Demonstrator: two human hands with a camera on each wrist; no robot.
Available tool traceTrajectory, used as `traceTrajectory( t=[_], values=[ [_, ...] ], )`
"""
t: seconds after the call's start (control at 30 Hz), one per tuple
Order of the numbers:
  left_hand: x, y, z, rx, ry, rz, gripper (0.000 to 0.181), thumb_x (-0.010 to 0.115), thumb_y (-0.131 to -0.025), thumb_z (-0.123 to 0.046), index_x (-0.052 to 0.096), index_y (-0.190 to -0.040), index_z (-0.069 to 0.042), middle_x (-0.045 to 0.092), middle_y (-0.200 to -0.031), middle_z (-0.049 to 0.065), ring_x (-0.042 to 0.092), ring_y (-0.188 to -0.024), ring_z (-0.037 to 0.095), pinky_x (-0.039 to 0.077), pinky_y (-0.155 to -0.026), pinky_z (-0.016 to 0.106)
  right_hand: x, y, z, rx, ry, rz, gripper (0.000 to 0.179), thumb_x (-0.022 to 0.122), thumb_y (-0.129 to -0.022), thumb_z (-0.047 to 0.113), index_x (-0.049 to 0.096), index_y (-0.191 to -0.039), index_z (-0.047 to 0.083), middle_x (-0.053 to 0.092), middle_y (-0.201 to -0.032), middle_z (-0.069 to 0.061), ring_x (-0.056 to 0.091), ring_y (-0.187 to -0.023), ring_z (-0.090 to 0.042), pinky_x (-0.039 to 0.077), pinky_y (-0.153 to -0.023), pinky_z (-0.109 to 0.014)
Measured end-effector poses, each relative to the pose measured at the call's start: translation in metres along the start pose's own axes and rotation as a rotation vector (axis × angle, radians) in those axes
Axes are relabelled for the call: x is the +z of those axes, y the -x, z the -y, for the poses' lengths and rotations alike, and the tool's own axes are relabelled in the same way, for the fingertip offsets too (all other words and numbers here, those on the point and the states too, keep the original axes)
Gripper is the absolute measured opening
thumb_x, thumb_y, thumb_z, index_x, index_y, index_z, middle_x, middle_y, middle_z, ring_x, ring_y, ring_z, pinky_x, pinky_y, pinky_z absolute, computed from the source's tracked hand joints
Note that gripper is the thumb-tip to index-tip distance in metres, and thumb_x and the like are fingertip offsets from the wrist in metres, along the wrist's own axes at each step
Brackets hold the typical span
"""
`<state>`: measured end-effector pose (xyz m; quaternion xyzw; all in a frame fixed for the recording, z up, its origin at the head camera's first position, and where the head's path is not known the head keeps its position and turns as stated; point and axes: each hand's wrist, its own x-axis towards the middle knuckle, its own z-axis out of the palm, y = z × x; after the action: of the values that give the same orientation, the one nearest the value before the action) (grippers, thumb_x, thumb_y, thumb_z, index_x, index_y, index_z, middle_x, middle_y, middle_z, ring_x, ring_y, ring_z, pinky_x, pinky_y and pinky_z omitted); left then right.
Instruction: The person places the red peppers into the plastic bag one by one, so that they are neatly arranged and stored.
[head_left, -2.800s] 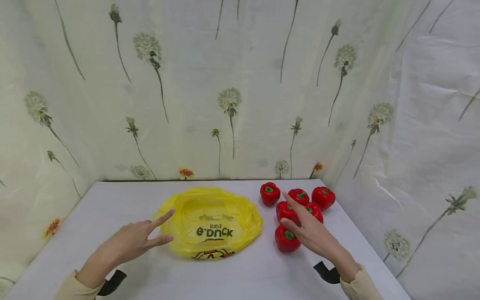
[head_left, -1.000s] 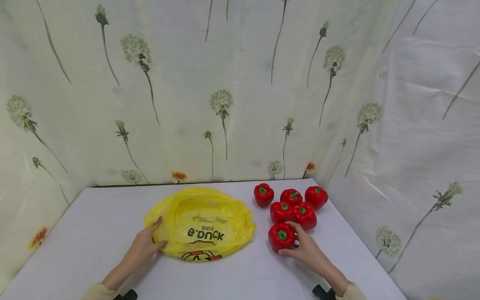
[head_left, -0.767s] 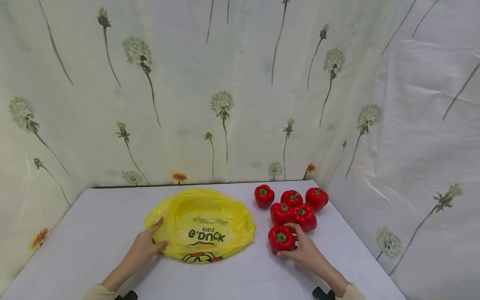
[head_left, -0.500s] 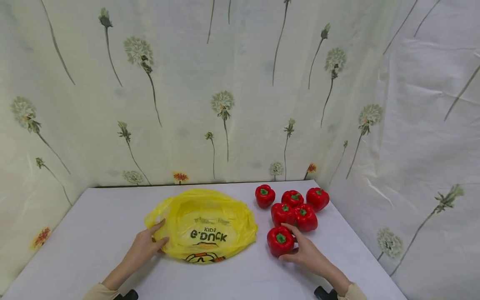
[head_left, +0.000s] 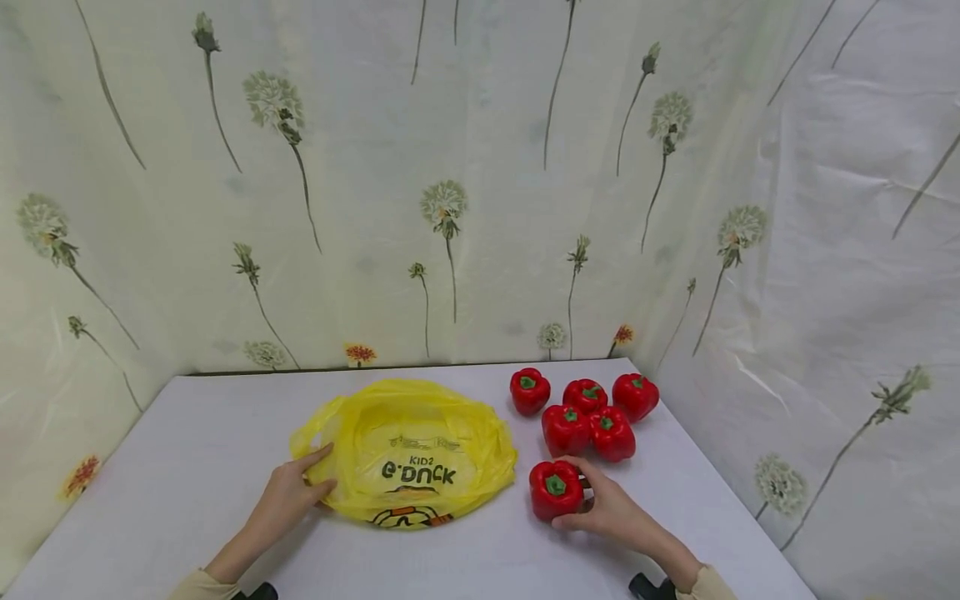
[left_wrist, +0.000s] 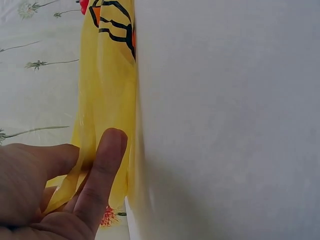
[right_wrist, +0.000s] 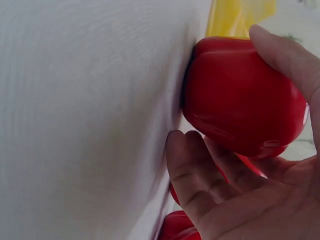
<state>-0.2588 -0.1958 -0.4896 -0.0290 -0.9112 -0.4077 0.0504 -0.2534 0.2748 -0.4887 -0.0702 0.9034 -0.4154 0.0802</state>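
A yellow plastic bag (head_left: pixel 420 417) with black lettering and a printed duck lies spread on the white table, its opening facing up. At its left edge is my left hand (head_left: pixel 282 500); in the left wrist view the edge of the film passes between thumb and fingers (left_wrist: pixel 102 175), which pinch it. My right hand (head_left: pixel 613 510) grips a red bell pepper (head_left: pixel 553 490) from its right side, thumb on the near side and fingers behind. In the right wrist view this pepper (right_wrist: pixel 240 95) sits close against the tabletop, green stem hidden there.
Several more red bell peppers stand behind the held one, among them a lone bell pepper (head_left: pixel 529 392) near the back edge and a bell pepper (head_left: pixel 635 397) at the right. A flower-printed curtain (head_left: pixel 375 183) closes off the back and sides of the table (head_left: pixel 225 433).
My left hand has come from hovering beside the bag to pinching its edge. My right hand has come down on the front pepper and shifted it slightly left and nearer.
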Motion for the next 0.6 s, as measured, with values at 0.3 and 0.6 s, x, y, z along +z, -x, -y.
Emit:
traceTrajectory(
  t=[0.3, 0.6],
  values=[
    [0.001, 0.001, -0.001, 0.002, 0.058, 0.016, 0.064, 0.072, -0.079, -0.009, 0.049, -0.139, 0.001, 0.066, -0.059, 0.000, 0.054, -0.043, 0.014, 0.039, -0.040, 0.023, 0.001, -0.002, 0.005, 0.015, -0.036, -0.015, 0.096, 0.088, -0.061, 0.044, 0.040, -0.140, 0.015, 0.056, -0.129, -0.006, 0.054, -0.114, -0.025, 0.058, -0.080, -0.039],
    [0.001, 0.004, -0.003, -0.021, 0.096, 0.049, 0.069, 0.071, -0.081, -0.008, 0.042, -0.143, 0.001, 0.066, -0.055, 0.002, 0.062, -0.045, 0.017, 0.040, -0.040, 0.024, -0.001, -0.007, 0.022, -0.008, -0.086, -0.082, 0.094, 0.087, -0.062, 0.045, 0.043, -0.142, 0.024, 0.055, -0.133, -0.006, 0.056, -0.114, -0.027, 0.059, -0.079, -0.037]
  ],
)
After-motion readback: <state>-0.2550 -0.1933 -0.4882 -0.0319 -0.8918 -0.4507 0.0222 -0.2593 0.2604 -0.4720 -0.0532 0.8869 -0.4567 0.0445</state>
